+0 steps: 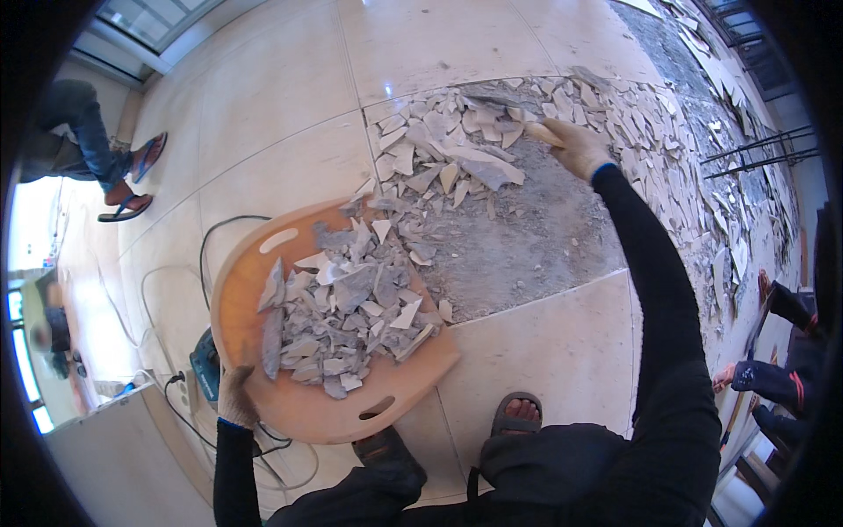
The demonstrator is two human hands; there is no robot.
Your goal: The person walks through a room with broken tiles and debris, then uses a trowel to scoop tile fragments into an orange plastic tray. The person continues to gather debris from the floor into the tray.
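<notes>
My left hand [237, 397], in a knitted work glove, grips the rim of an orange plastic scoop-shaped tub [329, 421] at the lower left. Inside the tub lies a heap of broken tile pieces [355, 296]. Also gloved, my right hand [578, 148] is closed around the light-coloured handle [544, 134] of a tool at the upper middle. The tool's dark blade [494, 104] seems to lie among the tile shards [454, 141], which partly hide it. Between the shards and my right arm, rough grey screed [527, 230] is exposed.
A teal power tool [207, 365] and dark cables [230, 221] lie beside the tub. Loose shards [649, 158] cover the floor at right, near projecting metal bars [757, 148]. A person in sandals [125, 207] is at upper left; other people [770, 379] are at far right.
</notes>
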